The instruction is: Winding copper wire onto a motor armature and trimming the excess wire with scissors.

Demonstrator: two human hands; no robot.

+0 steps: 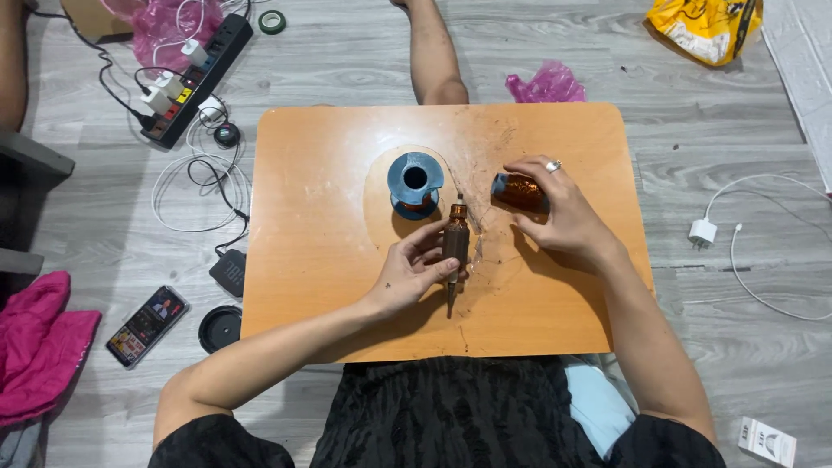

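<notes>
My left hand (414, 269) grips a slim brown spindle wound with copper wire (455, 243), held upright over the middle of a small orange wooden table (303, 260). To its right, my right hand (559, 208) rests on a copper wire spool lying on its side (513, 190), with a ring on one finger. A blue-flanged spool of copper wire (414, 180) stands on end behind my left hand. Thin wire strands trail across the tabletop between the spools.
On the grey floor: a power strip with plugs (195, 78) and tangled cables at upper left, a phone (146, 325) and black round lid (220, 328) at left, pink cloth (39, 347), a white charger (702, 230) at right, a yellow bag (706, 26), pink plastic (546, 85).
</notes>
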